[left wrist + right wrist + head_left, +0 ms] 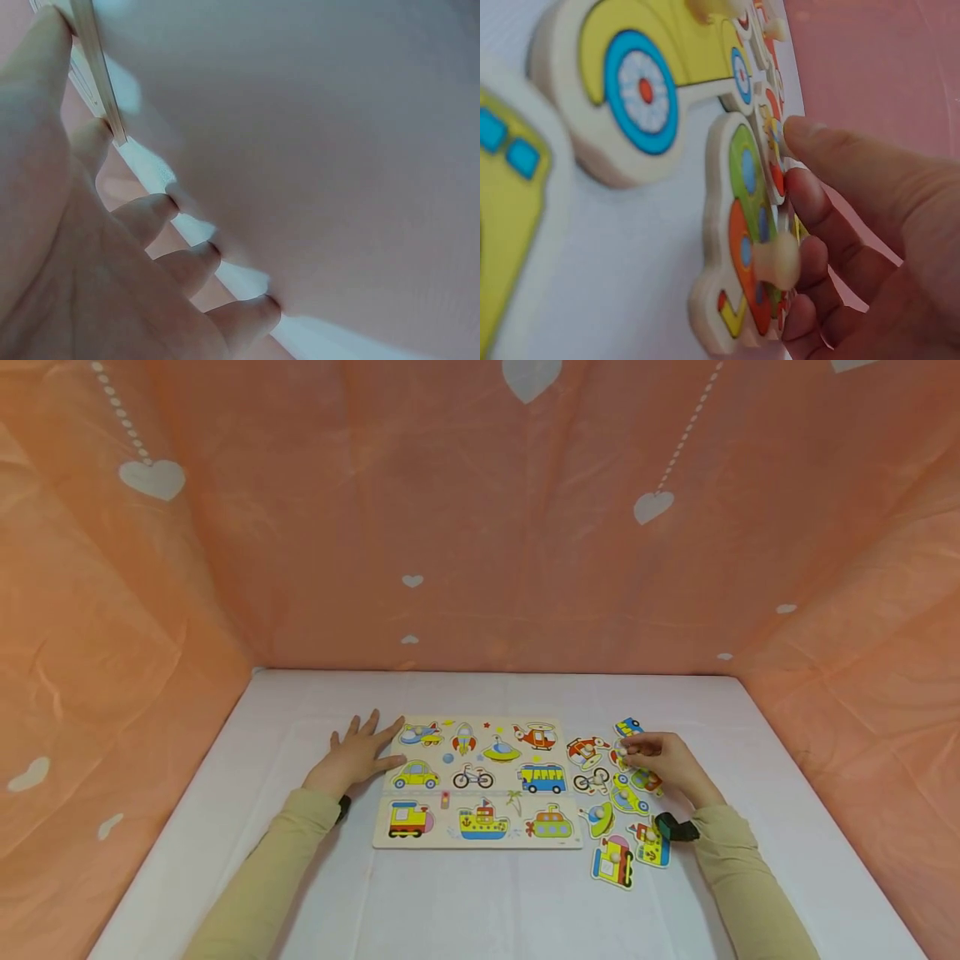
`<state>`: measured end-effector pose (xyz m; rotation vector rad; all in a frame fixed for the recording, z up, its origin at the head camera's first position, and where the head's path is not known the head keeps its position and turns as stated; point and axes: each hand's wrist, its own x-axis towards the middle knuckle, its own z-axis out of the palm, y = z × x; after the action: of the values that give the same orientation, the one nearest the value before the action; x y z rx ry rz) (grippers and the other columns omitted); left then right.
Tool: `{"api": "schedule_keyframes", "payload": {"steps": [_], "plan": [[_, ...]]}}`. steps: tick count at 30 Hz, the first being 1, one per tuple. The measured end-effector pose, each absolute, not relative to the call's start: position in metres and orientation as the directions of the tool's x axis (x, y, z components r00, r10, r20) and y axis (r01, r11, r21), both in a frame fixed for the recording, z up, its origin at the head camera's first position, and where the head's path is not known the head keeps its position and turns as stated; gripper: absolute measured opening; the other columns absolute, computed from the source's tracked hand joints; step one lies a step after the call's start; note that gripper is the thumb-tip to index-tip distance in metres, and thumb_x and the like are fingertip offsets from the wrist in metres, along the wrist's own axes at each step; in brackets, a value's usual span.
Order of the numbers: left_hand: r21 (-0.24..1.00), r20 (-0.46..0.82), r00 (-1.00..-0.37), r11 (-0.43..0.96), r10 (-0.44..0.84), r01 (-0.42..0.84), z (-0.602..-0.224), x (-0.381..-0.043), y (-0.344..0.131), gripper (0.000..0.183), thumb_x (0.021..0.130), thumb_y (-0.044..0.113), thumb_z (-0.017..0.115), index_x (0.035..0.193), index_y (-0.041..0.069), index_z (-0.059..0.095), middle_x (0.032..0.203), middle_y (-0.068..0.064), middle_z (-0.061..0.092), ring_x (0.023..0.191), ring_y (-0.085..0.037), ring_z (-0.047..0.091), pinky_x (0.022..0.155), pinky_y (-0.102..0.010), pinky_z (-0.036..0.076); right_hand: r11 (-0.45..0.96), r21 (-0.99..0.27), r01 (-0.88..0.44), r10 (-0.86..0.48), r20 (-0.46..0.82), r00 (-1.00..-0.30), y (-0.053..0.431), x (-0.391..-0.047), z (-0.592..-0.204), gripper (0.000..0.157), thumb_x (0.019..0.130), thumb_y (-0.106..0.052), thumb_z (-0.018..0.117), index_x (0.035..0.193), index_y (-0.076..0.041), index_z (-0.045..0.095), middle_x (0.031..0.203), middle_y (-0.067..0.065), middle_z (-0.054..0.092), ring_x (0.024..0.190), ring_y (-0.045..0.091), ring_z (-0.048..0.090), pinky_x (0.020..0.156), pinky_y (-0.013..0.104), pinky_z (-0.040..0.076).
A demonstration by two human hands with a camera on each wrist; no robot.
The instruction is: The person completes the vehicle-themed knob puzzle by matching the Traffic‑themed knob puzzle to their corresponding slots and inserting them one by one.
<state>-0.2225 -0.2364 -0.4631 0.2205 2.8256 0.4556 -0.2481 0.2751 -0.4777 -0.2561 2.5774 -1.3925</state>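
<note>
A wooden puzzle board (381, 827) printed with vehicles lies on the white table. My left hand (356, 760) rests at its left side with fingers spread, thumb and index fingertip touching the board's edge. In the left wrist view the other fingertips press on the table. To the right of the board my right hand (670, 760) pinches a small rocket piece (774, 139) between thumb and index finger. Just below these fingers lies a submarine piece (744, 187) with a wooden knob, close to the curled other fingers. A yellow car piece (636, 800) lies nearer me.
Around the right hand lie a bus piece (628, 725), a helicopter piece (579, 752) and a bicycle piece (587, 782). Nearer the front are a flying saucer piece (606, 815), a ship piece (660, 853) and a train piece (604, 867). Orange curtains (465, 527) enclose the table.
</note>
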Motion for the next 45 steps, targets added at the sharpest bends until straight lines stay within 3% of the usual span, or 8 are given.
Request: {"api": "schedule_keyframes", "payload": {"steps": [18,45], "plan": [[0.342,-0.249,-0.950,0.935,0.187,0.095,-0.4632,-0.2188,-0.2326,0.080,0.088,0.052,0.062,0.152,0.018,0.028,0.154,-0.029,0.009,0.136,-0.056,0.002,0.101,-0.075,0.004,0.613,-0.788,0.048,-0.149,-0.175,-0.973,0.2700,-0.2455,-0.4824,0.030,0.088,-0.019,0.071,0.109,0.002,0.068,0.097,0.012,0.063,0.076,0.019,0.055,0.060,0.025,0.048],[0.326,-0.251,-0.950,0.940,0.186,0.098,-0.4613,-0.2211,-0.2346,0.079,0.090,0.052,0.059,0.152,0.018,0.026,0.155,-0.028,0.007,0.137,-0.054,0.001,0.103,-0.073,0.002,0.626,-0.779,0.025,-0.133,-0.139,-0.981,0.2668,-0.2471,-0.4813,0.025,0.088,-0.017,0.071,0.104,0.001,0.069,0.093,0.011,0.063,0.073,0.019,0.055,0.059,0.026,0.049]]}}
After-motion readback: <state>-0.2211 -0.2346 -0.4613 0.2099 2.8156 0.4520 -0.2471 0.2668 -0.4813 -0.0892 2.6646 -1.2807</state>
